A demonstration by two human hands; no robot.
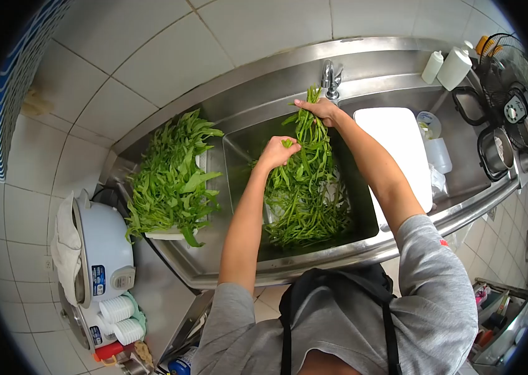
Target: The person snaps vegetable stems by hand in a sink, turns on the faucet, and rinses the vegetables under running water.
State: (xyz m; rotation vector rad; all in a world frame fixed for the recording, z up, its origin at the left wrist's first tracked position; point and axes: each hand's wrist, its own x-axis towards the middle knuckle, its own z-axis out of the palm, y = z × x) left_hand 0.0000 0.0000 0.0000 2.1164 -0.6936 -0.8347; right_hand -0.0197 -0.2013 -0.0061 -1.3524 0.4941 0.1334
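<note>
My right hand [320, 110] is wrapped round the upper end of a bunch of water spinach [314, 134], held up over the sink just in front of the faucet [330, 78]. Beside the bunch, my left hand [278, 152] is closed, with a bit of green stem showing between its thumb and fingers. More cut greens [310, 215] fill the steel sink basin [364, 222] below both hands. A large pile of leafy water spinach [173, 178] lies on a white tray [173, 235] on the counter to the left.
A white cutting board [395, 156] covers part of the sink at right. Past it are plastic containers [439, 155], a pot [497, 152] and white bottles [454, 69]. A rice cooker [108, 250] and stacked cups [120, 319] stand at lower left.
</note>
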